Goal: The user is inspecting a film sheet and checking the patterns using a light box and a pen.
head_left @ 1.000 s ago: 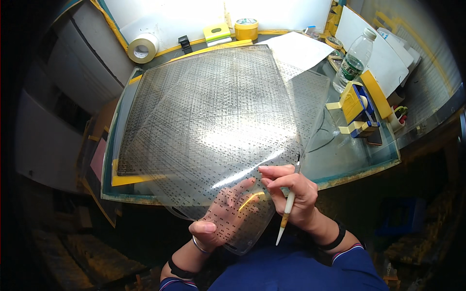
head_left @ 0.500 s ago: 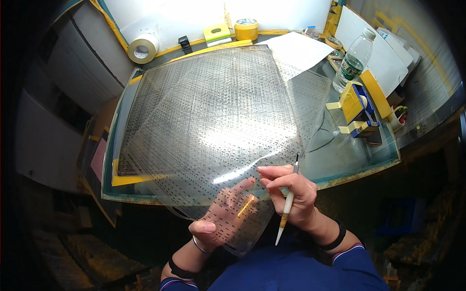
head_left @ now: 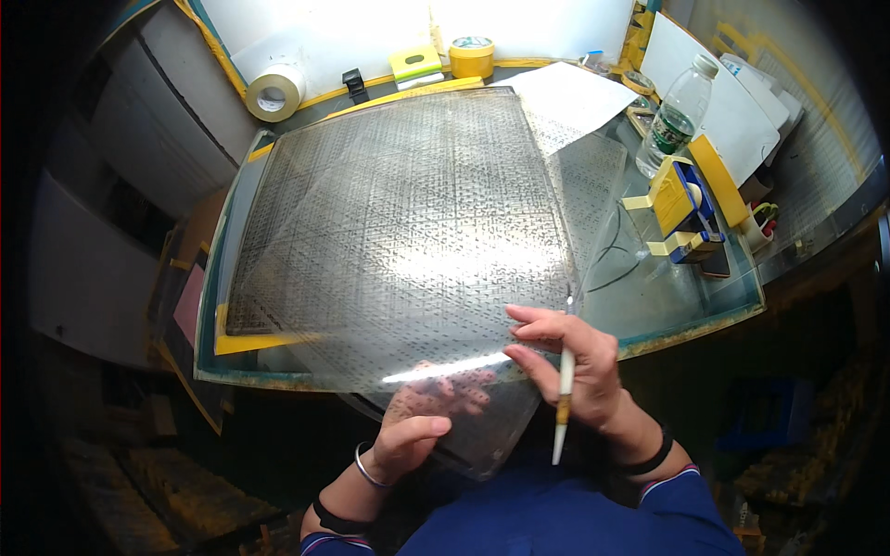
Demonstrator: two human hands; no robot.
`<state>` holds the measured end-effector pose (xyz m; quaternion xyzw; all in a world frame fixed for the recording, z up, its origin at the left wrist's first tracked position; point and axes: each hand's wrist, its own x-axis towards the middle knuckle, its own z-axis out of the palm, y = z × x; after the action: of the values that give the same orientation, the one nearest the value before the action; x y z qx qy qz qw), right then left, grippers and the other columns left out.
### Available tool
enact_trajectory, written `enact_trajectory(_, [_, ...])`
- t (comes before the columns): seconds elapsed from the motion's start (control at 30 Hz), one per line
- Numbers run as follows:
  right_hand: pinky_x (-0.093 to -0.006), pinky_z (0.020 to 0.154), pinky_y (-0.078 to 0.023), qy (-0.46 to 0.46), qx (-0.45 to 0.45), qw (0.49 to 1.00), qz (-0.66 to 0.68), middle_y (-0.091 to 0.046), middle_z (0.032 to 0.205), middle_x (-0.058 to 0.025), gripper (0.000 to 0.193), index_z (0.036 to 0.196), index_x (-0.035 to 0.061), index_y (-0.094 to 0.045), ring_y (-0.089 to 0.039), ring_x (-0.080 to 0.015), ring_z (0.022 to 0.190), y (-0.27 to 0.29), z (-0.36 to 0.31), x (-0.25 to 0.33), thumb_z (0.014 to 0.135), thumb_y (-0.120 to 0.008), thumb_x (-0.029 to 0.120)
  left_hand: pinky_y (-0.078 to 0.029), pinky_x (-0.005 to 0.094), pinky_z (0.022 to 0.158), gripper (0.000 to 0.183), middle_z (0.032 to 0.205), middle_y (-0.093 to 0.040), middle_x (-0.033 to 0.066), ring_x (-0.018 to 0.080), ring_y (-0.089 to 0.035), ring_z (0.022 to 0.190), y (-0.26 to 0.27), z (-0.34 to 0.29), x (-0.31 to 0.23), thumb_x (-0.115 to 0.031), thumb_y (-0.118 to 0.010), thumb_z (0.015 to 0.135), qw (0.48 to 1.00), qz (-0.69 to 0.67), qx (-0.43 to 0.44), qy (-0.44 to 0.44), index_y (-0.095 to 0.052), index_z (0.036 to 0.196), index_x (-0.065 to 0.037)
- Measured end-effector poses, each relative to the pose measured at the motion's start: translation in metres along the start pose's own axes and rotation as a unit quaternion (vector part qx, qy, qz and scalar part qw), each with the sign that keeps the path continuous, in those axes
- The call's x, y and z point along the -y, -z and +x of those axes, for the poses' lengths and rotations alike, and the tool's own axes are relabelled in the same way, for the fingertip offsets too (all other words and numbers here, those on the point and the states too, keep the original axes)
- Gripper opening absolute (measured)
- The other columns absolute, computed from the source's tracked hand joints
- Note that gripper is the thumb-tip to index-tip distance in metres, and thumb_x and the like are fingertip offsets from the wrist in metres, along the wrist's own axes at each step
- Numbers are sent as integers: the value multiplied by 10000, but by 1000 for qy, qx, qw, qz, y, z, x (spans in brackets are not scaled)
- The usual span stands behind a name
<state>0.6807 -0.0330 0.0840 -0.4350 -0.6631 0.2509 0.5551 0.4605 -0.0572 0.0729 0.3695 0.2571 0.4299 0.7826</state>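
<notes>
A large clear film sheet (head_left: 496, 426) covered with rows of small dark marks slopes over the table's front edge. My left hand (head_left: 406, 443) pinches it, the thumb on top and the fingers showing through from beneath. My right hand (head_left: 591, 366) is at the sheet's right side, thumb and forefinger apart, with a slim white pen-like tool (head_left: 564, 408) tucked against the fingers. That tool has a brownish band and a tapering white lower end. Beneath the film lies a densely patterned dark sheet (head_left: 408, 157), edged with yellow tape at some corners.
Around the glass-topped table (head_left: 677, 306) stand a plastic bottle (head_left: 681, 116), a yellow-and-blue tape dispenser (head_left: 681, 199), white paper (head_left: 575, 97), a tape roll (head_left: 275, 93), a black clip (head_left: 354, 85) and a round yellow container (head_left: 471, 58). Bright glare lies on the film.
My right hand has moved slightly right, its thumb and forefinger opening wider, and the tool stands more upright. My left hand has shifted its thumb inward; the film's near edge and its glare have moved.
</notes>
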Motion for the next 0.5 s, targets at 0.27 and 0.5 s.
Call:
enact_trajectory(0.27, [-376,848,-539,9,-37,998,-42,-715,1033,-193,89,983,32,-625,-709,-292,938,39,9,2,940,-651,106,-555,298,573,205,815,-694,223,214,-653,588,18,-15,-4,-163,-542,951,977,56,-99,178,-616,973,27])
enact_trajectory(0.5, [-374,847,-529,11,369,922,119,-703,990,-141,101,966,34,-634,-676,-329,984,19,-6,2,949,-629,134,-532,304,505,431,758,-689,212,226,-639,541,12,-10,3,-316,-426,1041,978,64,-139,143,-637,905,35])
